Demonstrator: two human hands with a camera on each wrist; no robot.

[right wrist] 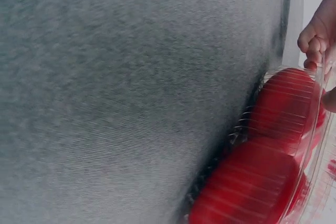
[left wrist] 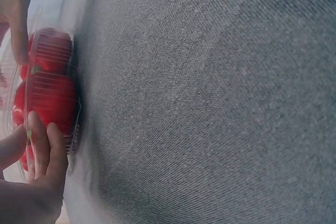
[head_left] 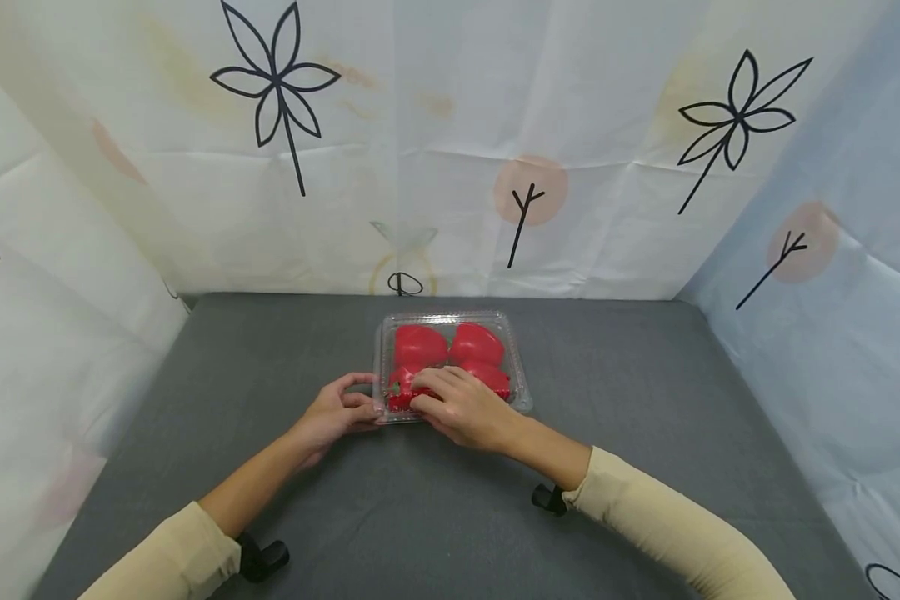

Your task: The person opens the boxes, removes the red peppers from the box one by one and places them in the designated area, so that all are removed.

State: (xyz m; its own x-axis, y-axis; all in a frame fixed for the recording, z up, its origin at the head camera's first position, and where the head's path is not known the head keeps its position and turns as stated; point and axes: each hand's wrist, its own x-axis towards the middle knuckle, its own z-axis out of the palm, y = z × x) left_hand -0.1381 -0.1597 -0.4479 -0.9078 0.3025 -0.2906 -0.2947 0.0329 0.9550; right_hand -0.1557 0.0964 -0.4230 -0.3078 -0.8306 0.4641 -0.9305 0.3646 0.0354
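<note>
A clear plastic clamshell box (head_left: 523, 392) holds several glossy red peppers (head_left: 422, 343), with a bit of green stem showing on the front left one. My left hand (head_left: 339, 414) pinches the box's left rim near the front corner, thumb above and fingers along the side. Over the front left part of the box is my right hand (head_left: 461, 408), its bent fingers touching the clear plastic there and covering part of a pepper. In the left wrist view, the left hand (left wrist: 44, 166) and the ribbed box wall (left wrist: 73, 82) show. A red pepper (right wrist: 286, 106) appears in the right wrist view.
A grey cloth-covered table (head_left: 435, 517) lies under the box. White printed curtains (head_left: 450, 125) hang behind it and at both sides. Black wrist straps (head_left: 261, 560) show below both sleeves.
</note>
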